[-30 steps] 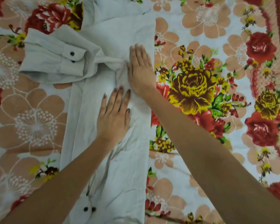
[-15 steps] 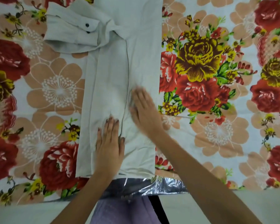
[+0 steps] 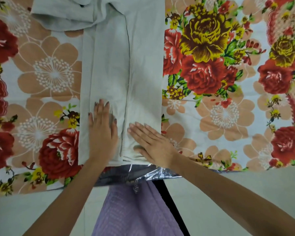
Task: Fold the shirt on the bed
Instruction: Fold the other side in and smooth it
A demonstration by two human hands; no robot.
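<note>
Pale grey cloth, the shirt (image 3: 109,65) lies flat on the bed (image 3: 220,120) as a long narrow strip. It runs from the near edge of the mattress straight away from me and out past the top of the view. One lengthwise fold edge runs down its middle.

My left grip (image 3: 103,132) is released. The palm lies flat on the left half of the strip near the hem, fingers straight and pointing away from me. My right grip (image 3: 152,143) is released too, pressed flat on the right half, fingers angled toward the fold edge and the heel over the shirt's right side. The two lie just beside each other without touching, with the fold edge between them.

At the far left a sleeve (image 3: 63,16) sticks out in a bunch over the flowered sheet (image 3: 46,79), with dark buttons on its cuff. Shiny silver wrapping (image 3: 143,174) shows along the mattress edge below the hem, and purple fabric (image 3: 134,210) hangs beneath it.
</note>
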